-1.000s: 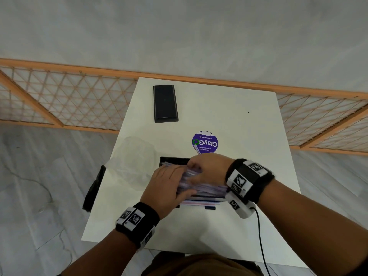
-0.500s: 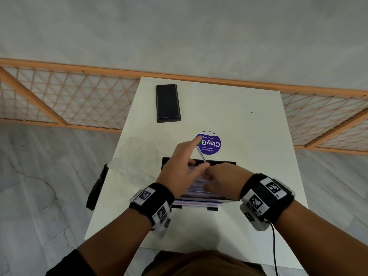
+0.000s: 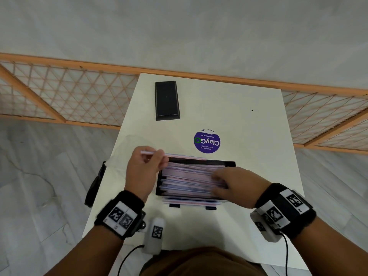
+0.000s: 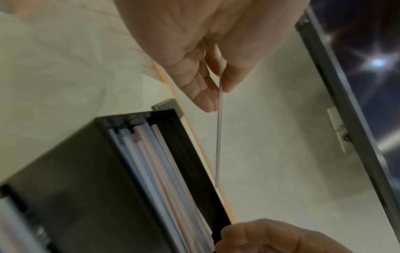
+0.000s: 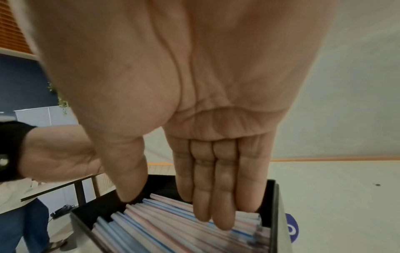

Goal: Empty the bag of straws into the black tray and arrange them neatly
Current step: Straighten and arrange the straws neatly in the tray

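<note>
The black tray (image 3: pixel 230 163) sits at the table's near middle, heaped with pink and blue striped straws (image 3: pixel 187 176). My left hand (image 3: pixel 157 156), at the tray's left end, pinches one single straw (image 3: pixel 185 156) between thumb and fingers. That straw lies level above the tray's far rim and shows thin in the left wrist view (image 4: pixel 218 145). My right hand (image 3: pixel 218 177) rests flat on the right part of the pile. Its straight fingers (image 5: pixel 216 196) press on the straws (image 5: pixel 162 227). The clear empty bag (image 3: pixel 127 144) lies left of the tray.
A few straws (image 3: pixel 191 202) stick out past the tray's near edge. A second black tray or lid (image 3: pixel 167 100) lies at the far left of the white table (image 3: pixel 249 126), with a round purple sticker (image 3: pixel 207 141) behind the tray. A dark chair (image 3: pixel 95 182) stands off the left edge.
My left hand has drawn one straw leftward and turned it from pointing away to lying along the tray's far rim. My right hand has slid to the pile's right end.
</note>
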